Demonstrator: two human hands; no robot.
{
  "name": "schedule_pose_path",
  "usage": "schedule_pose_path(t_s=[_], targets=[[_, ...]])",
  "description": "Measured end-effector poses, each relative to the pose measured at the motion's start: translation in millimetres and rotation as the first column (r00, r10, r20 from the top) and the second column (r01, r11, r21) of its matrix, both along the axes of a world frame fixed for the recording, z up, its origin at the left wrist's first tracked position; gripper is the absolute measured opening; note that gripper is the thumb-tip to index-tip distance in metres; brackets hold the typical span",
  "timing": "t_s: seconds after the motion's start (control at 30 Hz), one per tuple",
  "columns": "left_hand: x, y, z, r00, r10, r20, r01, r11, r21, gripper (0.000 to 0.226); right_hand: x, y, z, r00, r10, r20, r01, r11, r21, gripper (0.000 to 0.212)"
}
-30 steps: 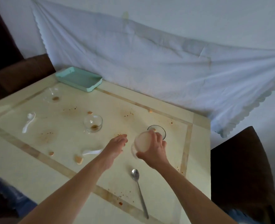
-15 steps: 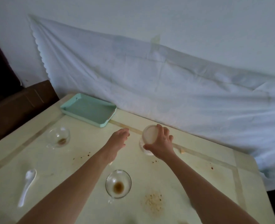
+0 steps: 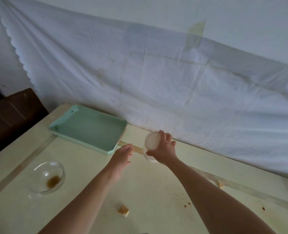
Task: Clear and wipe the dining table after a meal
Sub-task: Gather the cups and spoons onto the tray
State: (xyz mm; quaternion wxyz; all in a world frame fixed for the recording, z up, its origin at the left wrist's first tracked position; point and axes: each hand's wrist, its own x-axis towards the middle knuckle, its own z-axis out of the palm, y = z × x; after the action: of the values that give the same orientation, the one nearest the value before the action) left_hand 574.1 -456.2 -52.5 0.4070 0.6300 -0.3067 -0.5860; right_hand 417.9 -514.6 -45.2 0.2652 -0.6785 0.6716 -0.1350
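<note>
Currently the right hand (image 3: 163, 149) grips a small frosted tumbler (image 3: 151, 141) from the side, fingers and thumb wrapped round its wall. It is tilted so that one round end faces me, and it sits low over the table (image 3: 148, 191), just beside the near right corner of the teal tray (image 3: 82, 144). I cannot tell whether it touches the tabletop. The left hand (image 3: 122, 155) is empty, fingers loose and extended, close to that same corner; the hands are near each other but apart. I judge the tumbler light and rigid, possibly glass, though the dim light leaves plastic just as likely. If glass, it is breakable and slick when greasy, so a mid-wall wrap suits it, with a gentle, flat set-down. The glass bowl (image 3: 43, 168) at left, with brown dregs inside, is smooth and fragile: cup it from under and keep it level. The bread scrap (image 3: 123, 210) is soft and crumbly, so a light pinch. Hidden: any contents behind the tumbler's frosted end, and its far side behind the fingers. The table's near edge is cut off, and the brown specks at right are too small to name.
</note>
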Motion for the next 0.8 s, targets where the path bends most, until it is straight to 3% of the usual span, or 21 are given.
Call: schedule_pose_path(t_s=[0.3, 0.6, 0.8], targets=[[25.6, -32.4, -39.5, 1.000, 0.020, -0.025, -0.020, 1.000, 0.001, 0.036, 42.1, -70.4, -39.1, 1.000, 0.001, -0.025, 0.000, 1.000, 0.025, 0.094], [24.3, -39.6, -65.5, 0.999, 0.013, 0.052, -0.013, 1.000, -0.001, 0.035, 58.2, -87.6, -64.7, 0.994, 0.065, -0.083, -0.066, 0.998, -0.004, 0.097], [16.3, -33.7, -58.8, 0.999, 0.018, 0.028, -0.019, 0.999, 0.048, 0.038, 49.8, -84.8, -54.3, 0.993, 0.109, -0.040, -0.104, 0.990, 0.097, 0.108]])
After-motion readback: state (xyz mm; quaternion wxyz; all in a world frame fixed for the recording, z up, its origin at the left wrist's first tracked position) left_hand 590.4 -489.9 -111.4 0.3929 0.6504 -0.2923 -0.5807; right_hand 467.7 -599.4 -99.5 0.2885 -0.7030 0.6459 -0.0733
